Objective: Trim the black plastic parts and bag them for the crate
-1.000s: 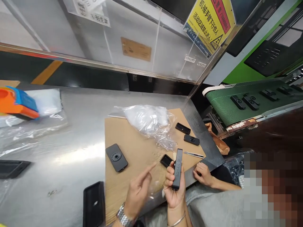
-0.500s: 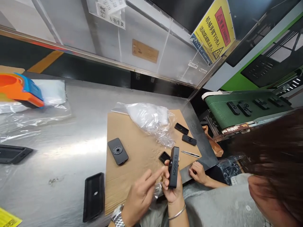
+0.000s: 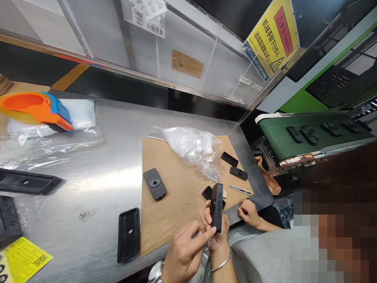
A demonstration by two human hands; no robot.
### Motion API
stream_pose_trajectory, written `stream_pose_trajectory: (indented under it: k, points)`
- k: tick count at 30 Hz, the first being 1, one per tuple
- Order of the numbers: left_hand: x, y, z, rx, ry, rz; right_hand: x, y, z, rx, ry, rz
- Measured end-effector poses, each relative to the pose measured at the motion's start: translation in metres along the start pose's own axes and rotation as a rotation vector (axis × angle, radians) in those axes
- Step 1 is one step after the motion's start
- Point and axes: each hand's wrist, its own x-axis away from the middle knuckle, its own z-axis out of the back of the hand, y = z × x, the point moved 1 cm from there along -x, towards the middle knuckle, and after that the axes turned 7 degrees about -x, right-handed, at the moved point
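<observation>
My right hand (image 3: 217, 232), with a bangle on its wrist, grips a black plastic case marked BOSCH (image 3: 218, 208), held tilted upright. My left hand (image 3: 185, 247), with a watch on its wrist, is beside it. Its outstretched index finger touches the lower end of the case, while the other fingers are partly bent. Some clear plastic shows between my wrists. Behind the case lies a small black tray-like part (image 3: 207, 192), partly hidden. A flat black cover with a round hub (image 3: 154, 183) rests on the brown cardboard sheet (image 3: 165, 228).
On the cardboard are a clear plastic bag (image 3: 191, 145), two black shells (image 3: 229, 158) and a utility knife (image 3: 240, 190). A black tray (image 3: 129, 236) and an orange tape dispenser (image 3: 35, 110) lie left. At right are a co-worker's hand (image 3: 249, 213) and a conveyor belt (image 3: 273, 135) carrying black parts.
My left index finger has moved from the upper side of the case down to its lower end. The case stays in my right hand. The view has shifted slightly left.
</observation>
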Motion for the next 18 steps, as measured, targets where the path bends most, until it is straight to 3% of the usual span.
stream_pose_trajectory:
  k: [5, 7, 11, 14, 18]
  points:
    - [0.0, -0.002, 0.003, 0.123, 0.125, 0.166, -0.009, -0.013, -0.014, -0.078, -0.02, 0.043]
    - [-0.007, 0.0, 0.003, 0.11, 0.119, 0.187, -0.012, -0.018, -0.019, -0.076, 0.0, 0.052]
    - [-0.027, 0.001, 0.002, -0.039, -0.084, 0.27, -0.015, -0.018, -0.022, -0.059, 0.121, 0.035]
    - [-0.038, -0.002, 0.001, -0.165, -0.26, 0.333, -0.017, -0.009, -0.011, -0.018, 0.192, 0.047]
    - [-0.038, -0.008, -0.001, -0.222, -0.358, 0.31, -0.02, 0.002, 0.009, 0.043, 0.227, 0.037]
